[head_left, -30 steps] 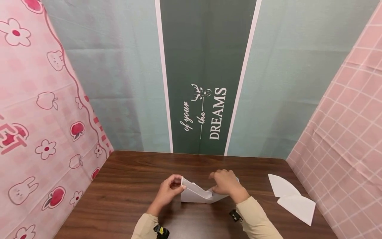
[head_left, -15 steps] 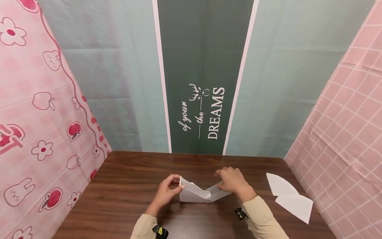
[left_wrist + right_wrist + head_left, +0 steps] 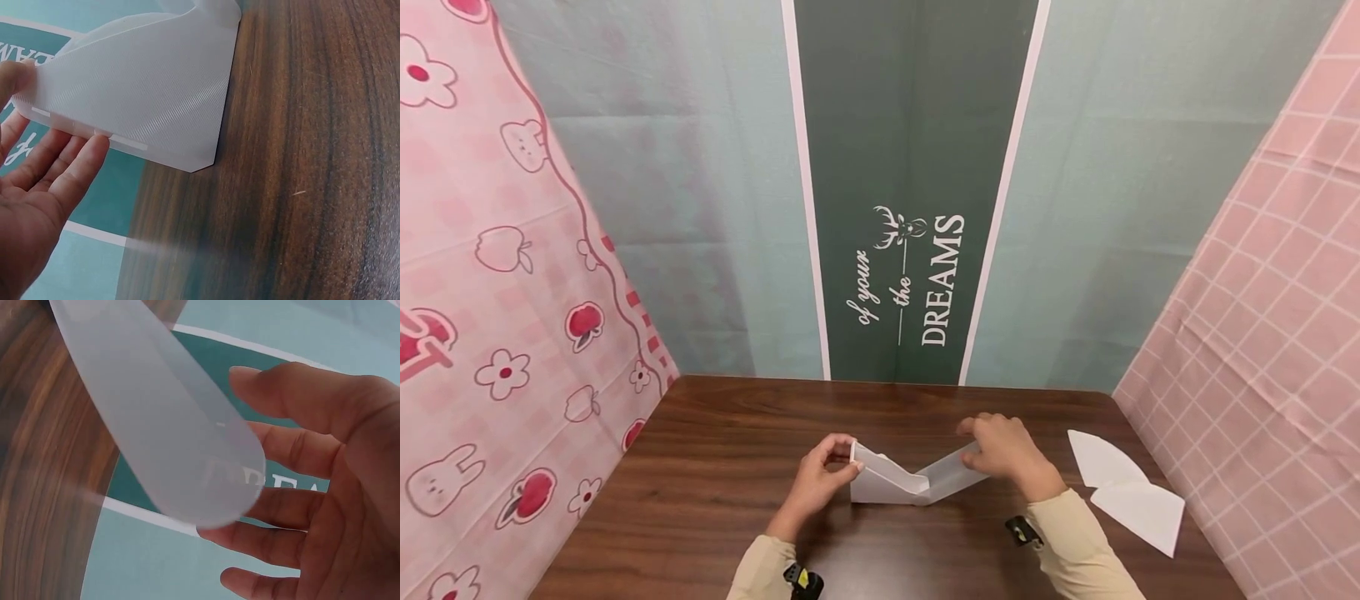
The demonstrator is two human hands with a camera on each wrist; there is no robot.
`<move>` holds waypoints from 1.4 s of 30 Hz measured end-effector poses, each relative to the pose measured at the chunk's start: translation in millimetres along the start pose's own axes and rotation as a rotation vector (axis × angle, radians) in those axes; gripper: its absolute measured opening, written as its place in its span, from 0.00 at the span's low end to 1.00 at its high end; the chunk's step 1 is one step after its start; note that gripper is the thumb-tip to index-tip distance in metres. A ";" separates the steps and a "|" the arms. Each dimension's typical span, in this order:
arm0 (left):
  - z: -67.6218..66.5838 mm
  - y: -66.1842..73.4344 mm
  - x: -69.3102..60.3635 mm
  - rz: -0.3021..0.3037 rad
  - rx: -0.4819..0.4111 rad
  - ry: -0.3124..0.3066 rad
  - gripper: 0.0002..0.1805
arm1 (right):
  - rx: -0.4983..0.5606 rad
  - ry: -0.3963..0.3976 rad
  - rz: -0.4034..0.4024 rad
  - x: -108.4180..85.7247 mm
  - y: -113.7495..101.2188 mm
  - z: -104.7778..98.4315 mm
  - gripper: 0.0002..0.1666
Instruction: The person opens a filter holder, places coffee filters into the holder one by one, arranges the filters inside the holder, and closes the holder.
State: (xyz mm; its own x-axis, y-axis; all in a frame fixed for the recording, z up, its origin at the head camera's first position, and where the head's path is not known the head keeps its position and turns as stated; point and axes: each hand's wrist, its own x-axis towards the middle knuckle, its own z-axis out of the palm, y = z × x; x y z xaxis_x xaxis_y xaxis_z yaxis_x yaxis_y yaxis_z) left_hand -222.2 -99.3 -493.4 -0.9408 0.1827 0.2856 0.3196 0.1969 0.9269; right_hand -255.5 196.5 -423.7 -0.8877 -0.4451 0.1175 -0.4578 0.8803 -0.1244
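The white holder (image 3: 880, 487) stood on the wooden table (image 3: 700, 517) between the hands; the left wrist view alone showed fine ridges on its face and slots along the edge. Its translucent strip (image 3: 947, 477) slanted up to the right, with a rounded tip clear only in the right wrist view. The left hand (image 3: 820, 479) pinched the holder's end between thumb and fingers. The right hand (image 3: 1003, 450), spread, had fingers behind the tip and thumb apart; it had shifted outward along the strip since a second earlier, baring more of it.
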 end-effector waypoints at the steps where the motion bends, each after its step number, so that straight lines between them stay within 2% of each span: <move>1: 0.3 0.2 0.1 0.001 0.001 0.000 0.16 | 0.003 0.005 0.004 -1.1 1.8 -1.0 0.18; 5: 2.1 -0.4 0.4 0.011 0.014 0.004 0.18 | 0.017 0.021 0.014 -4.8 9.0 -2.8 0.18; 7: 3.1 -1.9 0.3 0.035 0.028 0.009 0.18 | 0.022 0.022 0.024 -6.7 11.9 -3.4 0.19; 11: 6.5 -17.0 2.4 0.078 0.046 0.026 0.20 | 0.030 0.017 0.035 -11.0 17.0 -5.3 0.19; 14: 7.8 -29.6 4.4 0.088 0.051 0.027 0.20 | 0.035 0.018 0.033 -13.7 20.0 -8.1 0.19; 18: 6.1 -34.1 5.2 0.077 0.051 0.013 0.17 | 0.047 0.022 0.041 -16.3 24.3 -12.5 0.19; 22: 4.1 -29.6 5.2 0.032 0.058 0.008 0.17 | 0.052 0.018 0.055 -18.8 28.3 -16.2 0.19; 29: -0.1 1.1 0.4 0.021 0.029 -0.002 0.15 | 0.067 0.045 0.056 -20.8 34.0 -18.8 0.19; 34: -0.2 4.1 0.3 -0.012 -0.021 0.005 0.11 | 0.082 0.058 0.067 -22.8 40.6 -19.5 0.19; 42: 1.0 6.1 -0.8 -0.026 -0.050 0.013 0.10 | 0.084 0.012 0.113 -27.9 46.8 -16.7 0.21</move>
State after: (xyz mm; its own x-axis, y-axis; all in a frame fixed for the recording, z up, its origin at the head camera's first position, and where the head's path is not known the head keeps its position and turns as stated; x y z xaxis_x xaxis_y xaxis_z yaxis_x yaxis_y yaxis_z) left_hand -219.3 -97.2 -488.2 -0.9501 0.1659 0.2641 0.2893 0.1528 0.9450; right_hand -251.3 252.8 -416.3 -0.9335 -0.3413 0.1101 -0.3578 0.9076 -0.2197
